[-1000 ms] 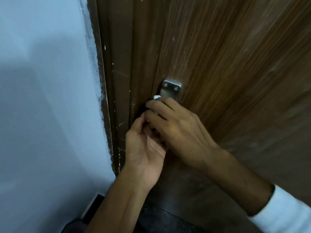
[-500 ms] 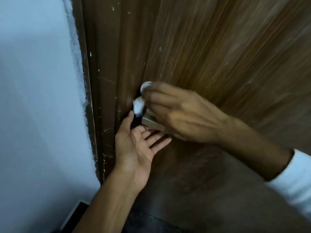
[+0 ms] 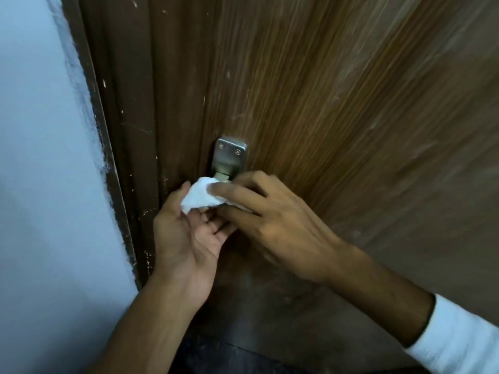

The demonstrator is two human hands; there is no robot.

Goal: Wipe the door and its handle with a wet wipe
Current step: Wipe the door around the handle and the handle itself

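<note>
The right hand (image 3: 272, 220) comes in from the right with its back to the camera, fingers curled over a crumpled white wet wipe (image 3: 201, 198) and pinching it against the metal just below the handle plate. The left hand (image 3: 183, 238) sits underneath, palm up and fingers loosely spread, cupping the lower edge of the wipe without closing on it; its thumb points up along the door's edge. So the two hands are together, touching at the wipe, the right clamped on it and the left open beneath. The handle (image 3: 229, 157) lies directly above the hands: a small steel plate with two screws, and a short neck running down from it into the wipe. Whatever lever or knob hangs off that neck is hidden behind the fingers, so its long axis cannot be told; only the plate and neck show, and they run up and down the door (image 3: 337, 117). The right hand is the nearer one to the metal and already carries the wipe, so it looks best placed to rub upward over the neck and plate, with the left only steadying. The wooden door spreads up and to the right, scuffed and streaked, with the dark frame (image 3: 129, 157) just left of the hands and a pale wall (image 3: 40, 171) beyond it.
</note>
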